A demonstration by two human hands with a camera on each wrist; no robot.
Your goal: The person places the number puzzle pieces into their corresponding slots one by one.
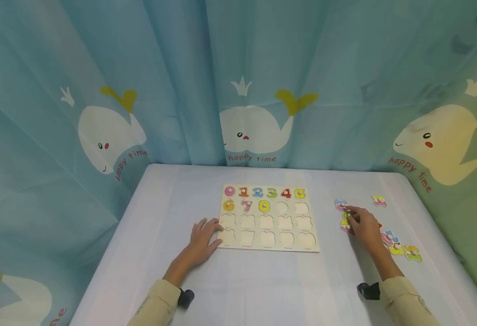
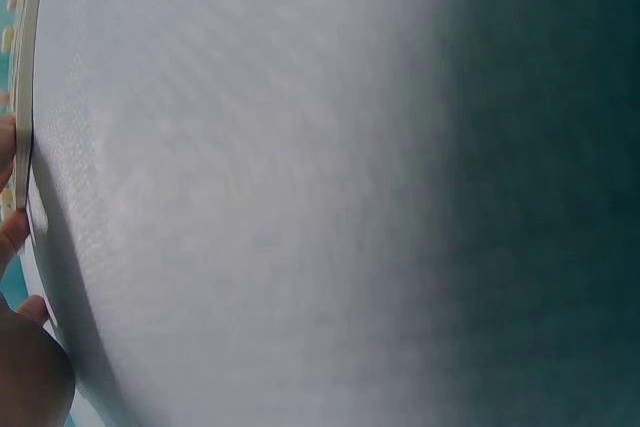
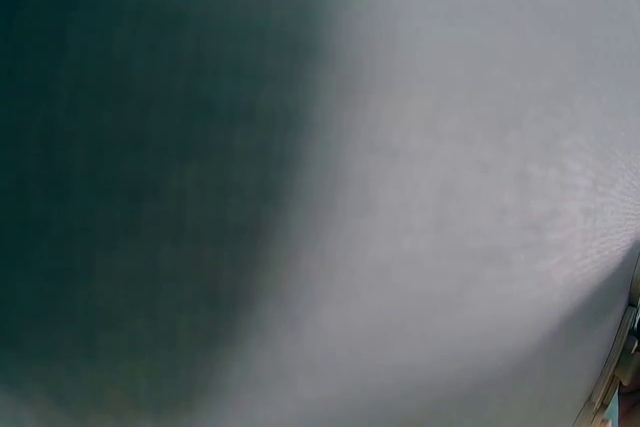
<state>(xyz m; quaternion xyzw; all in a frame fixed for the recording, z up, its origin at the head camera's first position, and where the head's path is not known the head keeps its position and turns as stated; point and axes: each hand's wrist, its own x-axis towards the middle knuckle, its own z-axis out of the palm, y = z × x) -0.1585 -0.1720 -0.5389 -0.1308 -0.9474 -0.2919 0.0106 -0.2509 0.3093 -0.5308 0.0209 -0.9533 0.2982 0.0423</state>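
Observation:
A wooden number puzzle board (image 1: 272, 213) lies flat on the table, with pieces 0 to 8 set in its upper rows and bare recesses below. Along the board's left edge rests my left hand (image 1: 200, 237), fingers spread, fingertips on the rim; the left wrist view shows its thumb (image 2: 32, 309) near the board's side. My right hand (image 1: 365, 228) reaches over a cluster of loose number pieces to the right of the board. Its index finger and thumb bend down at a green-yellow piece (image 1: 345, 215); I cannot tell whether they pinch it. A pink-blue piece (image 1: 339, 204) lies just beyond.
More number pieces lie at the right: a yellow-red one (image 1: 378, 201) farther back, and a pink-blue one (image 1: 390, 237), a yellow one (image 1: 396, 249) and an orange-green one (image 1: 413, 253) beside the right forearm. A whale-print curtain (image 1: 173, 81) hangs behind the white table (image 1: 246, 285).

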